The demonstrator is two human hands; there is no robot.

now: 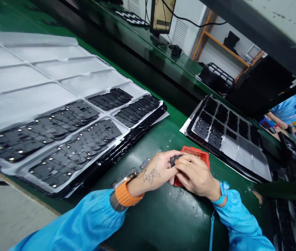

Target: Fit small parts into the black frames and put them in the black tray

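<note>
- Item held: from my remote seat I log one small dark part (173, 161), mostly hidden by the fingers, pinched over a red plastic tray (204, 156).
- Left hand (154, 170): narrow pinch, thumb and fingertips closed on the part's near side; an orange watch strap (125, 196) sits at the wrist.
- Right hand (195, 175): closed in as narrowly from the other side, fingers curled over the part; a blue wrist strap (221, 194) with a coiled blue cord (211, 230) sits at the wrist.
- Handling note: I judge this best done with light fingertip pressure, wrists low, and the part directly over the tray, where a slip would land inside.
- Orientation: I cannot tell which way the part points, nor its long axis; the fingers cover too much of it.
- Nearby, left: a metal clip (124, 177) lies on the green bench mat (160, 223), beside a black tray stack (127, 153) lined with silver film and holding rows of black parts (69, 120).
- Nearby, right: a second black tray (210, 152) holds dark parts.
- Background: a co-worker's blue sleeve (285, 109), at the far right.
</note>
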